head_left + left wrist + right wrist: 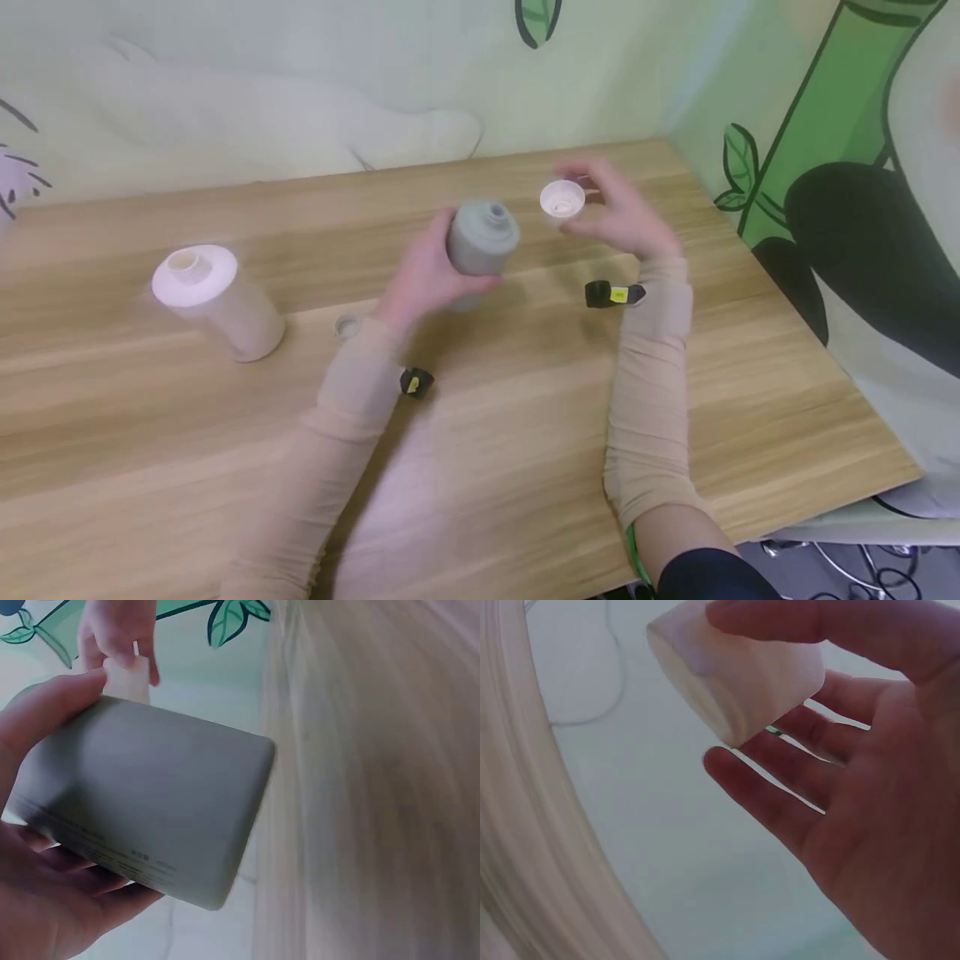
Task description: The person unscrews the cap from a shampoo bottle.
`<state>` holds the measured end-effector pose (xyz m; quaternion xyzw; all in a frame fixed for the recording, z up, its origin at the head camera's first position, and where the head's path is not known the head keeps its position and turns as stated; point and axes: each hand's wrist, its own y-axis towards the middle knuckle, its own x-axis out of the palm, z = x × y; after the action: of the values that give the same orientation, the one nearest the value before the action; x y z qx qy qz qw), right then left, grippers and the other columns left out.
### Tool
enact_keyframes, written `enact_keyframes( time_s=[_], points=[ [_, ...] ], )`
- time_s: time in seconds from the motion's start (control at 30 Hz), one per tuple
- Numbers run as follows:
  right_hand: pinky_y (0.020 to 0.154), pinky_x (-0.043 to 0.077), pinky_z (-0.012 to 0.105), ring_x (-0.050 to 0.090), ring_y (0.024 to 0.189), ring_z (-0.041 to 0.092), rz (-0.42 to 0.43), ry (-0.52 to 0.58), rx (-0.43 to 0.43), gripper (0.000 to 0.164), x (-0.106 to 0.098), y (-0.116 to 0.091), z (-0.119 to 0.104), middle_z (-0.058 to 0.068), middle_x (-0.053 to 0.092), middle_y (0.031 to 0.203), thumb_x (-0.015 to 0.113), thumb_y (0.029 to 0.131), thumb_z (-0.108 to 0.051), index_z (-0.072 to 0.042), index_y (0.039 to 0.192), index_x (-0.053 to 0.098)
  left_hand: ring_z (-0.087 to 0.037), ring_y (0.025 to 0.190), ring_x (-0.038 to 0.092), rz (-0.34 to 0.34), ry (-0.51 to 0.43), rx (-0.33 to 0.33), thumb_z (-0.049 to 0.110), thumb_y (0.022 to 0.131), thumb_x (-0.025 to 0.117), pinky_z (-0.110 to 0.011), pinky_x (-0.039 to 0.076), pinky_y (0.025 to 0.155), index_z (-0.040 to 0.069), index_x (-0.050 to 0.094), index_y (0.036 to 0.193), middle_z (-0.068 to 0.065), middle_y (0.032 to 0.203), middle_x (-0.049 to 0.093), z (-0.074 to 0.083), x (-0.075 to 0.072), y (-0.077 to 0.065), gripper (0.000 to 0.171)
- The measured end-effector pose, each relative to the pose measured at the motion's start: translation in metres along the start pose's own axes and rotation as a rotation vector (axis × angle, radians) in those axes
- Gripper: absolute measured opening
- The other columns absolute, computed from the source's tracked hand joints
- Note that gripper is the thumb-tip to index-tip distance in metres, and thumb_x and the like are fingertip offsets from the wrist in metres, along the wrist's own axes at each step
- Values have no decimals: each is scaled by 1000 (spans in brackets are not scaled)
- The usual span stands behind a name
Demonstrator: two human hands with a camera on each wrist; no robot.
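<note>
A grey-green bottle (486, 237) with an uncovered neck is gripped round its body by my left hand (431, 271), tilted so its mouth faces the head view. The left wrist view shows the side of this bottle (150, 787) with small print low on it. My right hand (622, 208) pinches a white cap (562, 200), its hollow side facing the head view, to the right of the bottle and apart from it. In the right wrist view the thumb lies over the cap (742, 671) and fingers lie beneath it.
A white bottle (217, 300) with an uncovered neck stands on the wooden table (495, 467) at the left. A small pale ring-shaped piece (347, 326) lies by my left wrist. Behind the table rises a painted wall (300, 92).
</note>
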<state>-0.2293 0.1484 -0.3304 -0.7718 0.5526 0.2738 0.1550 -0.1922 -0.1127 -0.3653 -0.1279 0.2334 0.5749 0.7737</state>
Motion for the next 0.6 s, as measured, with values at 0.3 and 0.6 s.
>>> enact_keyframes(
  time_s=[0.3, 0.6],
  points=[
    [110, 33, 54, 41, 129, 29, -30, 21, 134, 59, -1, -5, 31, 12, 46, 135, 71, 80, -2, -5, 134, 47, -21, 123, 54, 43, -120, 19, 23, 69, 87, -39, 40, 109, 11, 36, 139, -6, 134, 56, 3, 17, 9, 87],
    [105, 37, 46, 45, 119, 31, -65, -129, 246, 52, 3, -4, 47, 16, 51, 128, 69, 78, -3, -2, 126, 47, -19, 125, 53, 67, -119, 19, 23, 69, 87, -37, 39, 110, 14, 34, 141, -4, 135, 56, 5, 29, 17, 90]
  ],
)
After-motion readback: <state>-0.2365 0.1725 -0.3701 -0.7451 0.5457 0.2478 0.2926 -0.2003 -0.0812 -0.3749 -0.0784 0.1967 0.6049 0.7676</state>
